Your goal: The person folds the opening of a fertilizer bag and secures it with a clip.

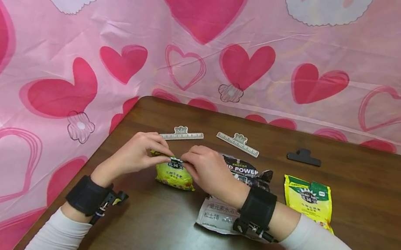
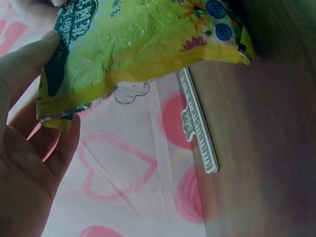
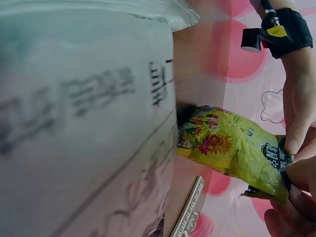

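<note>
Both hands pinch the folded top edge of a small yellow-green printed bag (image 1: 175, 177), which stands upright at the left of the table. My left hand (image 1: 137, 155) grips the left part of that edge, thumb in front and fingers behind, as the left wrist view shows on the bag (image 2: 133, 47). From the right, my right hand (image 1: 212, 173) pinches the same edge close beside the left fingertips. In the right wrist view the bag (image 3: 222, 140) shows flowers on its lower part. A black and pale-grey bag (image 1: 214, 218) lies under my right wrist, partly hidden by it.
Behind the hands lie two silver ruler-like clips, one on the left (image 1: 183, 135) and one in the middle (image 1: 238, 143). A black clip (image 1: 304, 157) lies farther right. Another yellow-green bag (image 1: 307, 198) lies on the wooden table (image 1: 377, 207) beyond my right forearm. A pink heart-patterned cloth (image 1: 202, 19) hangs behind.
</note>
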